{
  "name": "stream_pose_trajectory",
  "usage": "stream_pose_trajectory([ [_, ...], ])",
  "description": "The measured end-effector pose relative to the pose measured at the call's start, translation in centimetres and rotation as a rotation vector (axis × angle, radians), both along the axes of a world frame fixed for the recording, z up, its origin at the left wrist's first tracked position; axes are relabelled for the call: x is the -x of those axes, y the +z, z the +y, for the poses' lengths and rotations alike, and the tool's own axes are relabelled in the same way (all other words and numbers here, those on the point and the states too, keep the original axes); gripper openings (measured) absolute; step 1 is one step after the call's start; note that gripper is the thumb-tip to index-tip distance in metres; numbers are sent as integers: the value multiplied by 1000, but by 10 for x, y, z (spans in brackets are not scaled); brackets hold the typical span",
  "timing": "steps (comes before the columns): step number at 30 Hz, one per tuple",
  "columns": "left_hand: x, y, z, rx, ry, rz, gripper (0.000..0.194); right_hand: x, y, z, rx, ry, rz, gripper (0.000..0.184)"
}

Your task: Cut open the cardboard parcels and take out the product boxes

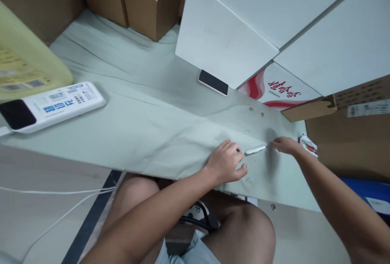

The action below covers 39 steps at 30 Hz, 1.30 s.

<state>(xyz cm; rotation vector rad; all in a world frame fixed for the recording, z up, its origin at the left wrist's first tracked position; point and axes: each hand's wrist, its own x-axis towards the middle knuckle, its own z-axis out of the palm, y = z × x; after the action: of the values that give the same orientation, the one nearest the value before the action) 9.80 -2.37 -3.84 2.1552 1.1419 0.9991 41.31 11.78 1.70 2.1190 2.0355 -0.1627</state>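
A slim white pen-like object (255, 150) lies on the green-covered table (146, 130) between my two hands. My left hand (226, 161) rests on the cloth just left of it, fingers loosely bent and thumb apart, with nothing in it. On the other side, my right hand (285, 145) hovers near the object's right end, its shadow falling on the cloth. The right fingers are pressed together in a pinch; whatever they hold, if anything, is too small to make out.
Behind lie a dark-screened phone (213, 82) and stacked white boxes (225, 28). Two small brown bits (256, 111) lie nearby. Cardboard boxes (152, 8) stand at the back left. A white printed device (57, 107) and yellow jug (30, 53) are left; a crumpled wrapper (308, 145) is right.
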Motion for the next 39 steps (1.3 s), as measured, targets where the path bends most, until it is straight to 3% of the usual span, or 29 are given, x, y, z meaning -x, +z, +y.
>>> stream_pose_trajectory([
  [2, 8, 4, -1, 2, -3, -3, 29, 37, 8, 17, 40, 81, 31, 18],
  [4, 16, 8, -1, 19, 7, 2, 28, 90, 5, 43, 23, 180, 62, 30],
  [6, 24, 12, 0, 42, 29, 5, 28, 151, -7, 73, -22, 291, 99, 55],
  [9, 37, 18, 3, 93, 37, 26, 30, 235, -27, 116, -69, 416, 148, 79],
  [12, 51, 24, 5, 138, -4, 58, 34, 282, -41, 140, -79, 453, 149, 85],
  [15, 62, 28, 7, 153, -11, 57, 35, 291, -43, 145, -52, 455, 127, 81],
  [19, 68, 32, 7, 178, 2, 36, 33, 277, -29, 141, -13, 484, 121, 78],
  [23, 68, 34, 4, 181, -7, 31, 34, 269, -18, 143, 10, 493, 154, 88],
  [26, 69, 34, 1, 175, -5, 26, 33, 269, -18, 143, 24, 479, 179, 94],
  [33, 73, 34, -4, 188, 12, 26, 32, 266, -22, 145, 46, 410, 203, 91],
  [39, 75, 37, -2, 207, 0, 31, 32, 270, -19, 142, 59, 381, 212, 106],
])
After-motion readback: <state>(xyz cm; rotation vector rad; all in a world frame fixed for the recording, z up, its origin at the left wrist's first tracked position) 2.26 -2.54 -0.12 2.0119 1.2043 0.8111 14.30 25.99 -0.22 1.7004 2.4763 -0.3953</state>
